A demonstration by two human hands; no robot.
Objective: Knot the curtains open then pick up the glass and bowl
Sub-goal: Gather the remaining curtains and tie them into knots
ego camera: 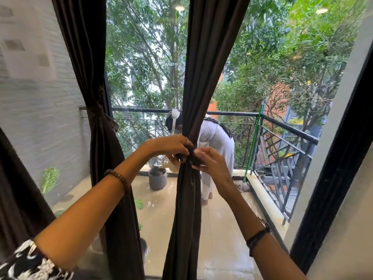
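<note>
A dark brown curtain (203, 77) hangs in the middle of the window, gathered into a narrow waist at chest height. My left hand (171, 145) grips the tie band at that waist from the left. My right hand (207, 160) pinches the same band from the right, fingers curled on the dark fabric. A second brown curtain (96, 138) on the left is tied back with a knot at its middle. No glass or bowl is in view.
Behind the window glass lies a wet tiled balcony with a black railing (282, 126), a grey plant pot (157, 178), a green-handled mop (251, 156) and a person in white bending over (218, 142). A black window frame (339, 158) stands at right.
</note>
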